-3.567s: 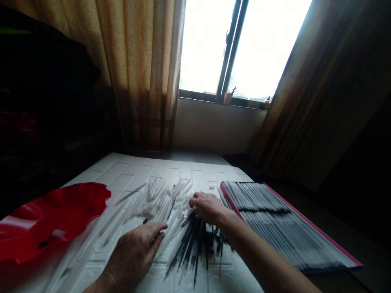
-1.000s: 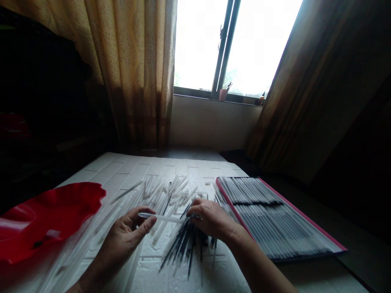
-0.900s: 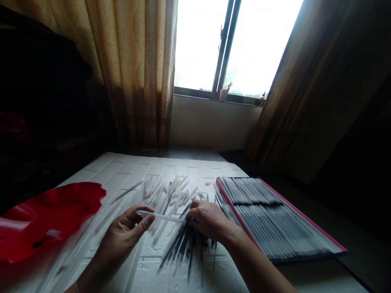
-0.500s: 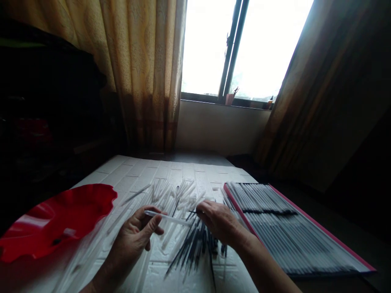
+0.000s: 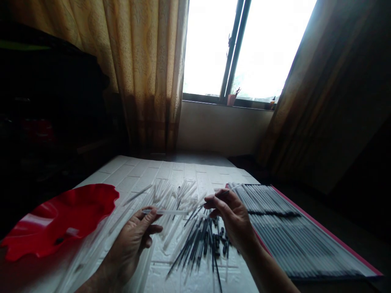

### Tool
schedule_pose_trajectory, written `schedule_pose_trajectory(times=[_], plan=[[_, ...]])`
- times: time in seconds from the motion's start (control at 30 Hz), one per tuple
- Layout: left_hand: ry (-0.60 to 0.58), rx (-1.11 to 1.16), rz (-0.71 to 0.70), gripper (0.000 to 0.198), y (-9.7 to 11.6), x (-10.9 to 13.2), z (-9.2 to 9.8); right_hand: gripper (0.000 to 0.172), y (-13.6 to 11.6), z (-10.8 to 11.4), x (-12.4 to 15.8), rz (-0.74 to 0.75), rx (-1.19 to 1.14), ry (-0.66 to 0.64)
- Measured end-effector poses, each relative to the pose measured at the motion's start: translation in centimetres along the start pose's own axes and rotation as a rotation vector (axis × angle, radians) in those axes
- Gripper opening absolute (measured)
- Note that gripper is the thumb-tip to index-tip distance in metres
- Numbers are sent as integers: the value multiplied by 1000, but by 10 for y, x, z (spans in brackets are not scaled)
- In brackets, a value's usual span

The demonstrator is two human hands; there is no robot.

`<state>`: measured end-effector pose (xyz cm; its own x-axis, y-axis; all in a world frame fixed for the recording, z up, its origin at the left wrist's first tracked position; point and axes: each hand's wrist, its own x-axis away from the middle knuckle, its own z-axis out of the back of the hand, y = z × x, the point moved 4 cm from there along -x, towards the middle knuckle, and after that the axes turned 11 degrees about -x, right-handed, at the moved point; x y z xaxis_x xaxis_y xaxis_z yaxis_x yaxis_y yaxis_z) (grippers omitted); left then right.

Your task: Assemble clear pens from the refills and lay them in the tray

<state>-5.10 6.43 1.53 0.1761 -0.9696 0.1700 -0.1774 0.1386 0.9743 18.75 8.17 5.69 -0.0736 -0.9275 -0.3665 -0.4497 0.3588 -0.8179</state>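
Observation:
My left hand [image 5: 131, 240] pinches a clear pen barrel [image 5: 172, 212] between thumb and index finger, its free end pointing right. To the right, my right hand [image 5: 233, 213] grips a thin dark pen refill [image 5: 194, 214], slanted, with a pale end showing past the fingers. Barrel and refill are apart. Below and between the hands lies a fanned pile of dark refills [image 5: 194, 246]. Several small black caps [image 5: 217, 242] lie beside it, under my right wrist. Behind the hands, many loose clear barrels [image 5: 163, 191] are spread over the white table [image 5: 146, 167].
A shallow tray with a pink edge [image 5: 328, 232] at the right holds rows of pens [image 5: 305, 244]. On the left sits a red wavy-rimmed dish [image 5: 88, 207] with a small dark item [image 5: 59, 241] inside. Long clear strips [image 5: 91, 248] lie beside the dish. Curtains [image 5: 149, 81] frame a window.
My right hand has lifted and moved right, away from the refill pile, with a refill in its fingers. The barrel in my left hand has turned closer to level.

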Motion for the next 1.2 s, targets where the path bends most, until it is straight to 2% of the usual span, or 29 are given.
schedule_pose_trajectory(times=[0.3,0.57,0.67,0.77,0.83,0.9,1.03,1.1,1.2], plan=[[20,44,75,31,-2,3,-1,21,5,-19,13,-39,-36,-137],[30,61,148,28,-9,3,1,22,12,-22,13,-15,-78,-76],[-74,-26,153,35,-14,3,-3,23,9,-17,6,-77,-89,-21],[-214,-138,132,39,-20,6,-11,27,3,-11,0,-207,-135,42],[-261,-162,119,38,-22,10,-16,29,-1,-12,-2,-300,-151,35],[-344,-248,35,32,-20,15,-22,29,-4,-19,0,-368,-110,-41],[-516,-544,-306,20,-5,29,-34,24,-13,-43,6,-404,125,-312],[-507,-582,-387,21,0,31,-35,24,-20,-54,8,-384,228,-433],[-450,-523,-413,23,4,29,-32,29,-29,-62,4,-309,302,-519]])
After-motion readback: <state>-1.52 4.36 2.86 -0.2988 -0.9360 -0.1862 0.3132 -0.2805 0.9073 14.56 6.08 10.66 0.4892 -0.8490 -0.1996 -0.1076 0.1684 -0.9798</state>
